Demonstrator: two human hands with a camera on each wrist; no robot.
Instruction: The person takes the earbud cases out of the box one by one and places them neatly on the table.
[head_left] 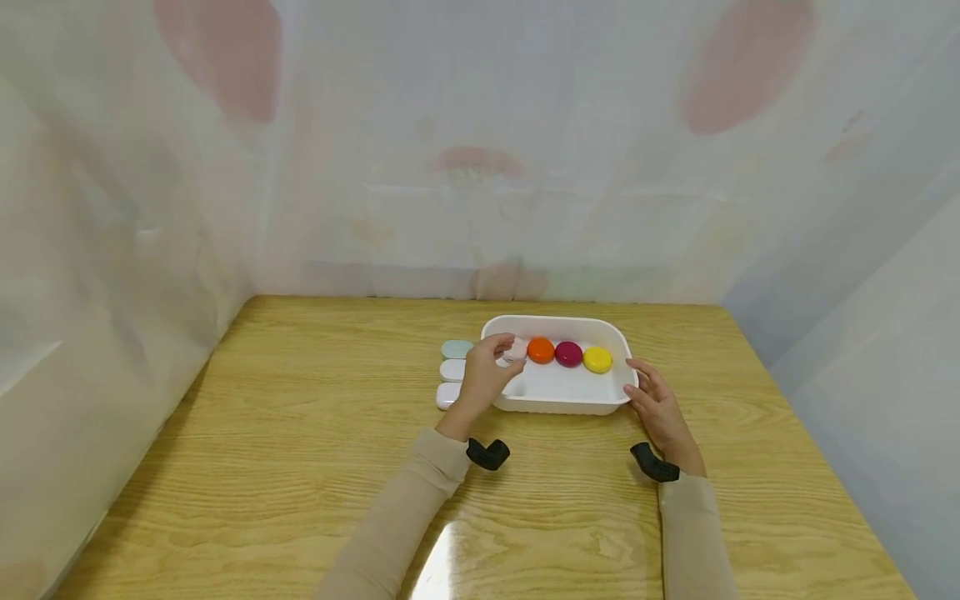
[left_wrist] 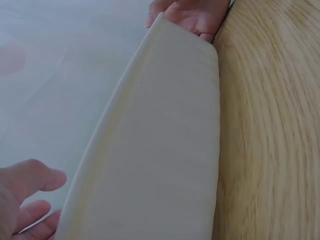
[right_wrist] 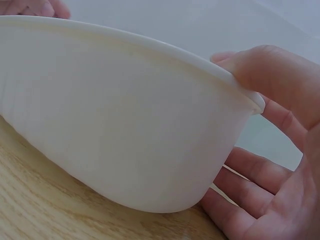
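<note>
A white plastic tray with rounded corners sits on the table. In the head view, my left hand reaches over its left end, thumb and fingers pinching a pale pink rounded disc. The left wrist view shows the left hand beyond the rim, the disc out of sight. To the right of the pink disc lie an orange disc, a dark magenta disc and a yellow disc, in a row. My right hand holds the tray's right end, a digit over the rim and fingers along the wall.
Left of the tray, partly behind the left hand, are a pale green oblong case and two white oblong cases. The wood-grain table extends around them. Pale patterned sheets hang at the back and both sides.
</note>
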